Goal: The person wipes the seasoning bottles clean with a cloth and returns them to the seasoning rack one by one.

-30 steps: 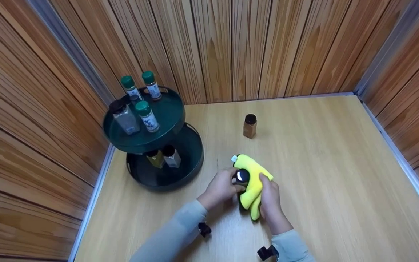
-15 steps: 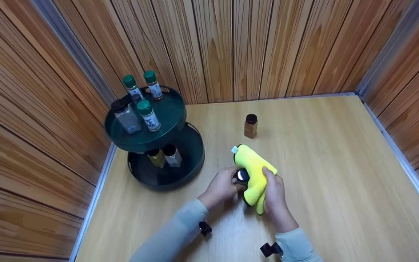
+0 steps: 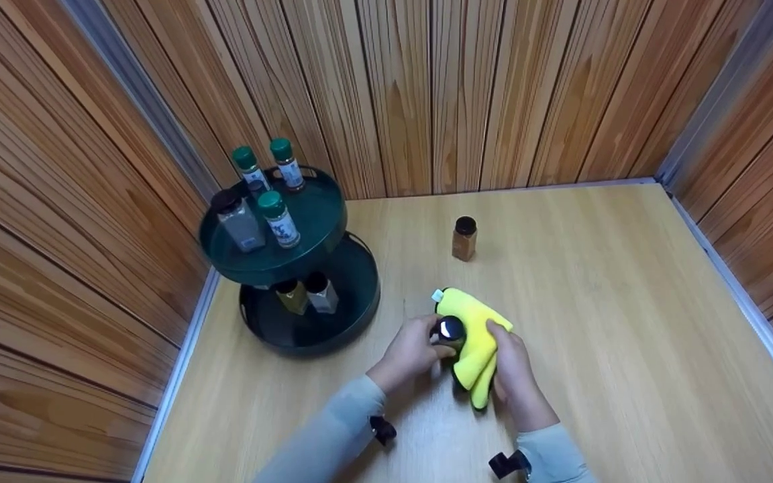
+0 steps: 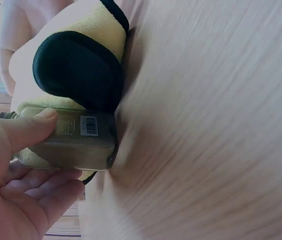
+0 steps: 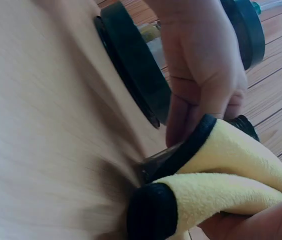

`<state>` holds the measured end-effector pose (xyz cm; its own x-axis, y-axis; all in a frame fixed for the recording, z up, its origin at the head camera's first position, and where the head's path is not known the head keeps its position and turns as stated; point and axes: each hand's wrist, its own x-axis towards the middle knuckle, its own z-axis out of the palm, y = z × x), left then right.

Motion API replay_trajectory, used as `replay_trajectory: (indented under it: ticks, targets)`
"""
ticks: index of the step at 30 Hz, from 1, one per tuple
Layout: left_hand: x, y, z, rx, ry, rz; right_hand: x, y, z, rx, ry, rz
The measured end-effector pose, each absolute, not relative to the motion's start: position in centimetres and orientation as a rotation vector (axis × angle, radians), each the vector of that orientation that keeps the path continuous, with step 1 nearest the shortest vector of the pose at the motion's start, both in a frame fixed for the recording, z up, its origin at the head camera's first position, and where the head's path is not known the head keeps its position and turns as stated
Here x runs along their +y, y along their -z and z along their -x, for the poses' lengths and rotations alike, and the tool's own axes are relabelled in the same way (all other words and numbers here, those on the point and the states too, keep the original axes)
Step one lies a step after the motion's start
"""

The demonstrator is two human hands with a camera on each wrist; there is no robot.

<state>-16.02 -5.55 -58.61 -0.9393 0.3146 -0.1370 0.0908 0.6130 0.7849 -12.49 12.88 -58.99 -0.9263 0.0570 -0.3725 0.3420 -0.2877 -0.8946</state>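
Observation:
My left hand [image 3: 413,352] grips a squarish spice jar [image 4: 76,140] with a black cap [image 3: 451,327], thumb on one side and fingers on the other. A barcode label shows on the jar in the left wrist view, and its base is right at the tabletop. With my right hand [image 3: 517,376] I hold a folded yellow cloth [image 3: 477,335] with black edging, thumb on top. The cloth lies against the jar's right side. In the right wrist view it covers most of the jar.
A dark green two-tier round rack [image 3: 306,339] stands at the left. Several green-capped jars and a large dark-capped jar [image 3: 239,221] are on its top tier; two dark-capped jars [image 3: 321,293] are below. A brown spice jar [image 3: 464,239] stands farther back. Wood-panel walls [image 3: 400,100] enclose the table.
The right hand moved the cloth up and away along the jar, then back down against it. The left hand kept its grip on the jar in nearly the same place.

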Motion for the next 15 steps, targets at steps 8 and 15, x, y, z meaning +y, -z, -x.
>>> replay_trajectory:
  ticks: [8,15]
  targets:
    - [-5.4,58.3,16.1,2.525,-1.272,-0.248,13.6,58.3,12.4,1.708,2.417,-0.512]
    - [-5.4,58.3,15.6,2.582,-1.307,-0.219,14.5,58.1,12.5,1.67,2.471,-0.523]
